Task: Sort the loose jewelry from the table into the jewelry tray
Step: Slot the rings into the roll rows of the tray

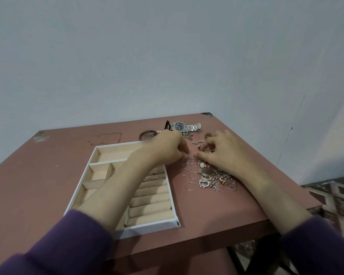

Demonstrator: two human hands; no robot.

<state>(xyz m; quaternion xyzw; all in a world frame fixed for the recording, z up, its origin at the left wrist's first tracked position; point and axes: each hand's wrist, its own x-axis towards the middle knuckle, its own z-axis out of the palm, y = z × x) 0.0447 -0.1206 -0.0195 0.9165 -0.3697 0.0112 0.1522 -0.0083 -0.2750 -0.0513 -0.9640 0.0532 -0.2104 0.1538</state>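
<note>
A white tray [151,228] with soft cream boxes and rolls inside sits on the pink bench [216,213]. The loose jewelry [213,178] lies in a shiny heap on the bench just beside the tray's right side. It is not in the tray. Thin round hoops [191,175] lie between the heap and the tray, and little heart pieces [231,185] lie on the side of the heap far from the tray. The left hand [167,147] reaches across the tray, with its arm over the boxes, and stops just past the tray's right back corner. Its fingers [184,149] are curled down, close together, with the tips just above the hoops. The hand is blurry, so I cannot tell if they hold a piece. The right hand [221,154] is on the heap, right of the tray. Its fingers [204,155] are bent in tight, thumb near fingertips, touching the small pieces at the top of the heap. I cannot tell if they pinch one. The tips of both hands nearly meet. Behind the tray lie a silver watch [180,127], a brown band [146,134] and a chain [198,141]. Both arms have purple sleeves [72,243].
</note>
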